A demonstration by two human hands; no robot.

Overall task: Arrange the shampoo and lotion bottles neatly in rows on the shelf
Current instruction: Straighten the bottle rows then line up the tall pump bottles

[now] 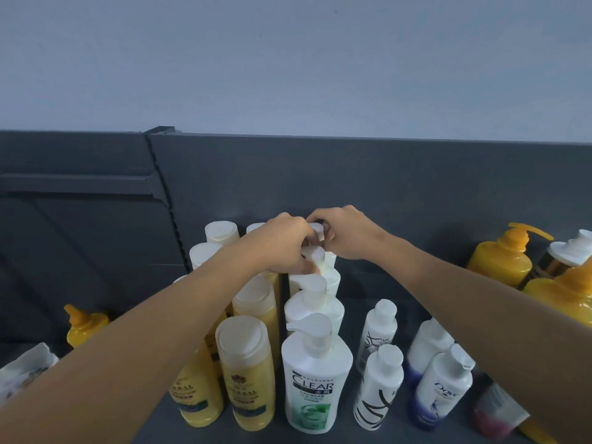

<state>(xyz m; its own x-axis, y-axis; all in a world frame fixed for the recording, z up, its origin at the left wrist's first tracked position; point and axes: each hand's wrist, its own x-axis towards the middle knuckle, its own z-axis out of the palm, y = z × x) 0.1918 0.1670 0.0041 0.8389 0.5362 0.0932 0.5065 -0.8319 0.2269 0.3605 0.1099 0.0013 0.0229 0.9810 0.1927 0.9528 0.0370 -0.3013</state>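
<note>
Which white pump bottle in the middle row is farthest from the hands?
The front bottle, with the CLEAR label; the left hand and right hand grip pump tops at the row's back.

A single head-worn camera is looking forward and down from the near side of the shelf (368, 283). It is facing the shelf's dark back panel (352, 174) and the pale wall (288, 59), which is filling the upper third. It is sitting close. Both forearms are running in from the bottom corners, and the left hand (285, 245) and right hand (349, 233) are meeting at centre on the white pump bottles (312, 254). The wide lens is leaning the outermost bottles outward.
</note>
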